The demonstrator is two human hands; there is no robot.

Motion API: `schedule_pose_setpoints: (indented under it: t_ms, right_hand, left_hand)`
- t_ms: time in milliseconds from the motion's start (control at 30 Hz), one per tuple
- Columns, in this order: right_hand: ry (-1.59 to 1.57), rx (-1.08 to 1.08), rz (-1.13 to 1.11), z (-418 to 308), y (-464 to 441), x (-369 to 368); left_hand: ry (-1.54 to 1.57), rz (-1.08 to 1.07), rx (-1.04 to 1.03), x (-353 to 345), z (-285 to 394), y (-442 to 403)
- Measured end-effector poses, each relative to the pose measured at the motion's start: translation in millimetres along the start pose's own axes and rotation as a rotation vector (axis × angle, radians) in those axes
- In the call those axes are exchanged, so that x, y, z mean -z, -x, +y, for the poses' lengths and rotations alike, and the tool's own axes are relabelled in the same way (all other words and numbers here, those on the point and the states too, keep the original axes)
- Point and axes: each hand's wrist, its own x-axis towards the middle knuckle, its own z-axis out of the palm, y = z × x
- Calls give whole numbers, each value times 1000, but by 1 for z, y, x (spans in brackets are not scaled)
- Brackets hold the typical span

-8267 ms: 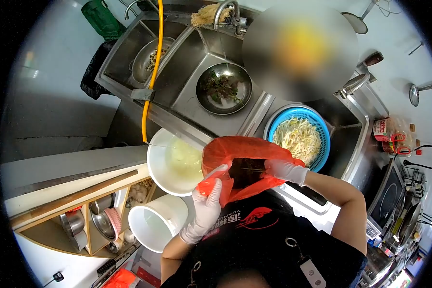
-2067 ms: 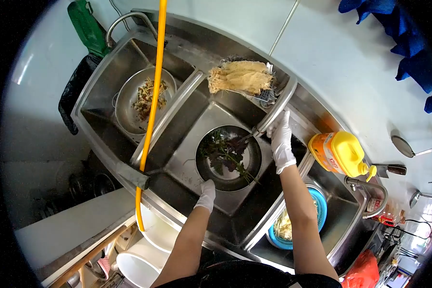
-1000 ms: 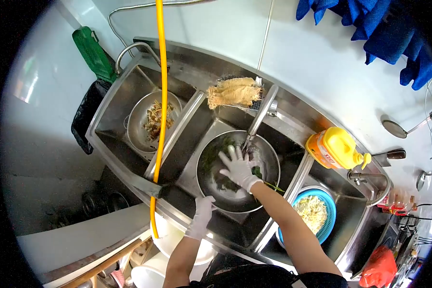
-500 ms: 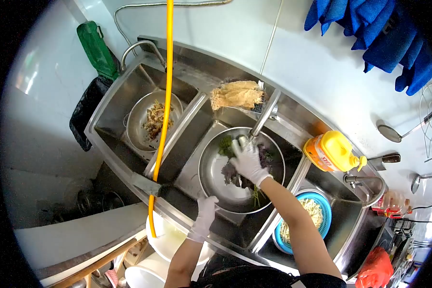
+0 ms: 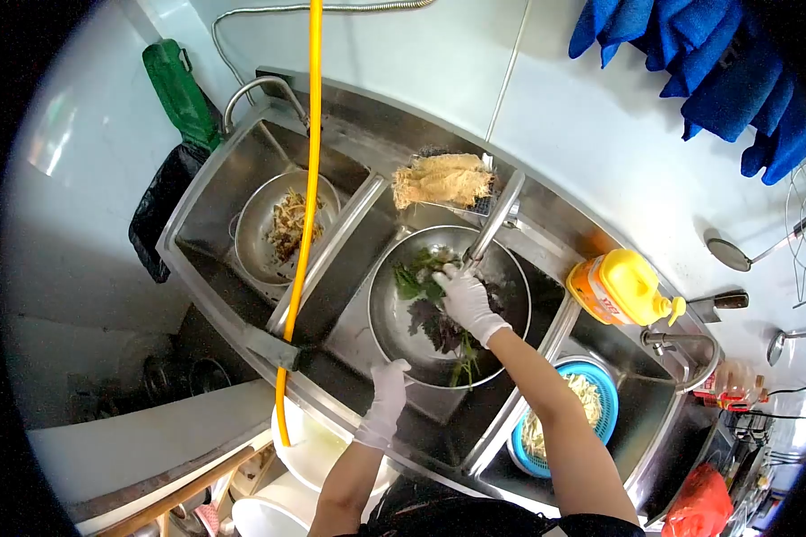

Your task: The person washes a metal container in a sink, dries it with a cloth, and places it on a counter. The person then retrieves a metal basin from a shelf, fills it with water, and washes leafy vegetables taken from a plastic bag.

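In the middle sink stands a wide steel bowl (image 5: pixel 412 345) holding green and dark purple leafy greens (image 5: pixel 441 324), with stems trailing near its front rim. My right hand (image 5: pixel 471 304), in a white glove, is inside the bowl beside the faucet spout (image 5: pixel 495 219). Its fingers are bent into the leaves, and the fingertips are partly hidden. My left hand (image 5: pixel 387 398), also gloved, is at the front-left rim of the bowl, its fingers closed against the edge.
The left sink holds a steel pot (image 5: pixel 258 242) with brownish scraps. A yellow hose (image 5: pixel 312 179) crosses the divider. A blue colander (image 5: pixel 607 394) of pale shreds sits in the right sink. A yellow jug (image 5: pixel 620 285) and a tan cloth (image 5: pixel 443 179) rest on the ledges.
The bowl has shifted slightly toward the back of the sink. My right hand has moved a little right, and the leaves are more spread out. My left hand has moved slightly up.
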Motion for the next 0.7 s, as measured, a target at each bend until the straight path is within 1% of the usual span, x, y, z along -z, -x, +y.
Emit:
schedule_pose_setpoints:
  t_ms: [67,100,133,200,233,267,333,367,400,467,500,533,600,633,667,700]
  right_hand:
    - [-174,-190,80,17,-6,-16]
    - [-334,-246,310,23,-7,-19]
    - [-712,-459,231,29,-13,-22]
    - [-1287,-483,203,29,-11,-7]
    - [-1392,-457,134,28,-9,1]
    - [-1124,-376,216,32,-6,-2]
    - [-588,-207,363,42,0,-16]
    - [-528,-396,203,29,3,10]
    - [-540,-510,205,18,1,20]
    - [-467,-279,271,10,2,8]
    - [-385,-256,233,-5,5,5]
    - [-215,-171,41,-17,15,5]
    - [139,0,-326,-57,25,37]
    - [160,74,-349,-48,20,31]
    - [59,93,-180,-29,10,19]
    - [78,-20,-79,-12,-1,0]
  left_hand:
    - [-76,36,17,5,1,-7]
    - [-68,41,3,7,1,-8]
    - [-60,45,-12,8,1,-10]
    - [-45,62,-16,7,5,-8]
    - [-35,77,-5,4,9,-7]
    - [-24,94,4,2,13,-4]
    - [19,47,-45,0,15,1]
    - [40,21,-70,-1,16,1]
    - [39,68,-55,-2,14,0]
    - [32,158,-19,-5,7,-4]
    - [54,140,-23,-6,5,-3]
    - [75,123,-29,-8,4,-3]
    - [97,102,-50,-13,6,0]
    - [95,102,-64,-14,9,5]
    - [94,102,-74,-14,11,9]
    - [70,74,-58,-9,10,7]
